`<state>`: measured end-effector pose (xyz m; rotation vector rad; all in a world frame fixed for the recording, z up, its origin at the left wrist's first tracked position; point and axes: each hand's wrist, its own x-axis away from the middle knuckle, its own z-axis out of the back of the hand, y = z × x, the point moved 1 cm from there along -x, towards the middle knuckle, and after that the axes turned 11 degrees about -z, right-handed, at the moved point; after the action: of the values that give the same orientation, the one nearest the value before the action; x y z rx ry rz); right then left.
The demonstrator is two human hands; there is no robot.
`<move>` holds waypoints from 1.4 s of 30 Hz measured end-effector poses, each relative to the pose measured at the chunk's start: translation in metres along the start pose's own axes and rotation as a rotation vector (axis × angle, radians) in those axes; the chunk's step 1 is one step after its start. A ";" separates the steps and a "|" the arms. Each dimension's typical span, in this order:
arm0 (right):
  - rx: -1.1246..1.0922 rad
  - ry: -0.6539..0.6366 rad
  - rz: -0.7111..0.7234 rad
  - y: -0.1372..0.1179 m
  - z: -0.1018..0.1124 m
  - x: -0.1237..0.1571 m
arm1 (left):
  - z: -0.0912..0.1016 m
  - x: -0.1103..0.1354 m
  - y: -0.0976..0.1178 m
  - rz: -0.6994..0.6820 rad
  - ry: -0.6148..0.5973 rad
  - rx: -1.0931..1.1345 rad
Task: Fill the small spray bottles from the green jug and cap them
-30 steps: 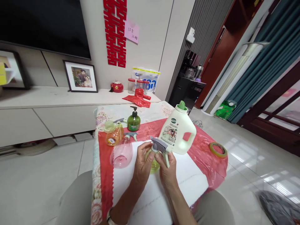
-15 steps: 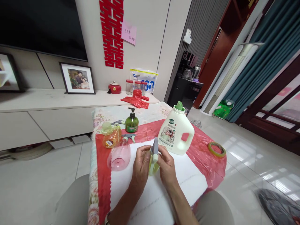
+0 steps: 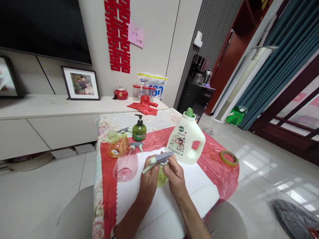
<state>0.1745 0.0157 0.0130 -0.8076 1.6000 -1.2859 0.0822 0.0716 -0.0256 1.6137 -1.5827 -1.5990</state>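
Note:
Between my hands a spray bottle with a yellow-green clear body (image 3: 161, 178) stands over the white sheet. Its grey and pale green trigger head (image 3: 160, 158) points to the left. My left hand (image 3: 149, 177) is closed on the bottle's left side, just below the nozzle and trigger. With fingers and thumb at the neck, my right hand (image 3: 176, 173) grips it from the right. My fingers partly hide the collar and body. To the left lies a pink spray bottle (image 3: 126, 164) with a grey and green trigger head.
A large cream detergent jug (image 3: 185, 137) stands just behind my hands. Left of it are a green pump bottle (image 3: 139, 131) and an amber bottle (image 3: 117, 146). A tape roll (image 3: 228, 158) lies on the red plastic sheet (image 3: 211, 151) at right.
The spray bottle's trigger head has turned from pointing toward me to pointing left. My hands stay at its neck, with the fingers shifted slightly.

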 end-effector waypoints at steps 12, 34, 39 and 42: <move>-0.065 0.073 -0.012 0.007 -0.002 -0.004 | -0.001 -0.003 0.016 -0.083 -0.004 -0.045; -0.048 0.102 -0.025 0.008 0.001 -0.003 | -0.004 -0.005 0.023 -0.124 0.008 -0.074; 0.004 0.028 -0.003 0.002 0.003 -0.002 | -0.004 -0.003 0.022 -0.109 0.013 -0.052; 0.004 0.032 -0.001 0.002 0.005 -0.002 | -0.004 -0.002 0.020 -0.080 0.021 -0.016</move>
<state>0.1800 0.0158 0.0111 -0.7887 1.6222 -1.3087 0.0776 0.0654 -0.0068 1.6998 -1.5080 -1.6249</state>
